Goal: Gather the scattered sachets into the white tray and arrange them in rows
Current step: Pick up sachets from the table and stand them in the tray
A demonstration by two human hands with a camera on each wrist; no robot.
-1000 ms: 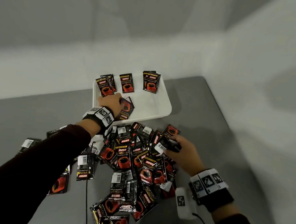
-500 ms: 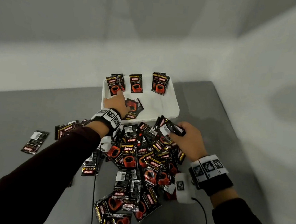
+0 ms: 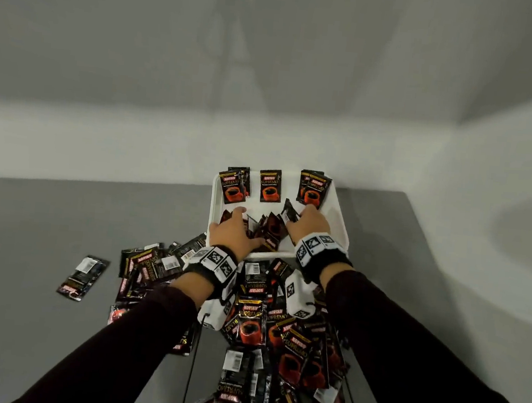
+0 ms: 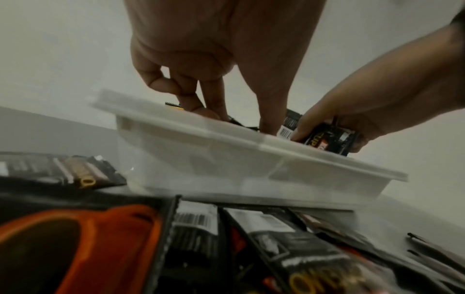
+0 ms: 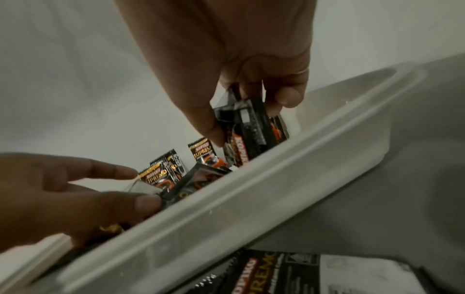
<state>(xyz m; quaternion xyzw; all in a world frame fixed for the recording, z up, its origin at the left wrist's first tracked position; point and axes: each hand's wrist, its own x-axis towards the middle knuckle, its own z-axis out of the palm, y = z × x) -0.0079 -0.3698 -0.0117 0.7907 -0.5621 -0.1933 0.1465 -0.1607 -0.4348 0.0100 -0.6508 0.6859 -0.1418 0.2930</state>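
Right now both hands are working inside the white tray (image 3: 339,237), the right hand (image 3: 308,222) pinching a small bunch of sachets (image 5: 251,127) nearer the upright back row (image 3: 271,185), while the left hand (image 3: 232,230) is pressing loose ones flat.

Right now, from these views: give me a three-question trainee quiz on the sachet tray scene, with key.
1. True or false: both hands are over the white tray.
2. What does the right hand hold?
A. nothing
B. a bunch of sachets
C. the tray rim
3. Fill in: one lone sachet lies apart on the grey table, to the ___ of the main pile.

Key:
1. True; the left hand is in there too, its fingers down among loose sachets.
2. B
3. left
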